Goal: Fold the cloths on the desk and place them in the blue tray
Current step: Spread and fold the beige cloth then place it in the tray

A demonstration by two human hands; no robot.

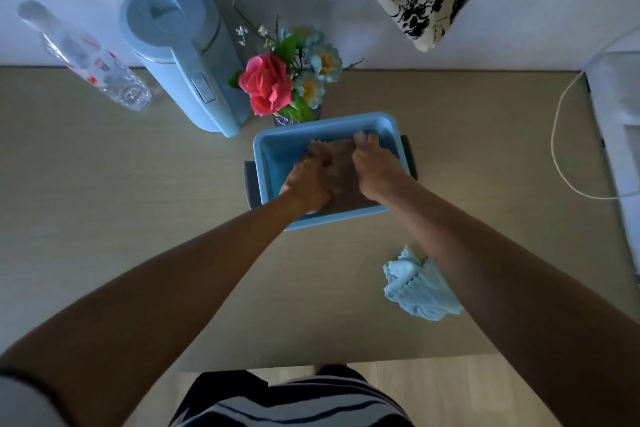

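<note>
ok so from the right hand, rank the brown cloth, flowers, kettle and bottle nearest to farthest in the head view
1. brown cloth: in the blue tray, touching the right hand.
2. flowers: just behind the tray, to its left.
3. kettle: further left, beside the flowers.
4. bottle: far left at the back of the desk.

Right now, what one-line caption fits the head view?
Left hand and right hand handle a brown cloth inside the blue tray; a crumpled light blue cloth lies on the desk.
</note>
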